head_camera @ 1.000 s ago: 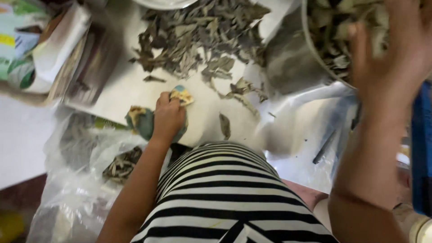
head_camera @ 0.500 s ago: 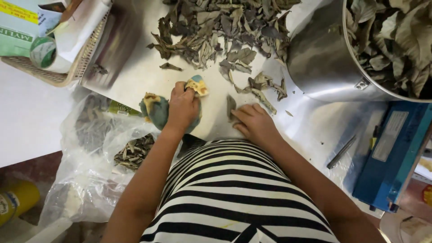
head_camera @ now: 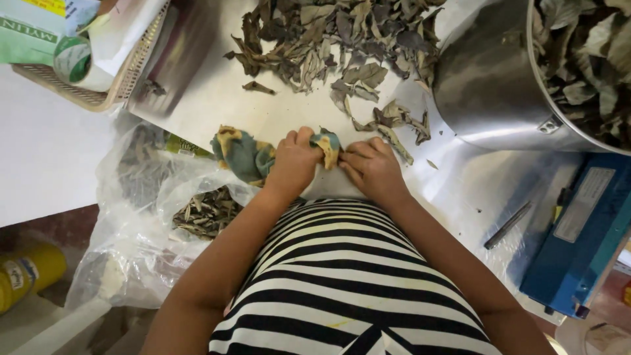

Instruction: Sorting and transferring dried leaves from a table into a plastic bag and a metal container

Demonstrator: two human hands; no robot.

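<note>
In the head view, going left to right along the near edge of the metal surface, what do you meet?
Clear plastic bag → green and yellow cloth → left hand → right hand → dark pen-like stick → blue device.

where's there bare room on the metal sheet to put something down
Bare metal sheet lies between the wicker basket, the leaf pile and the cloth under the left hand. Another patch sits right of the right hand, below the steel pot. Top centre is crowded with leaves.
</note>
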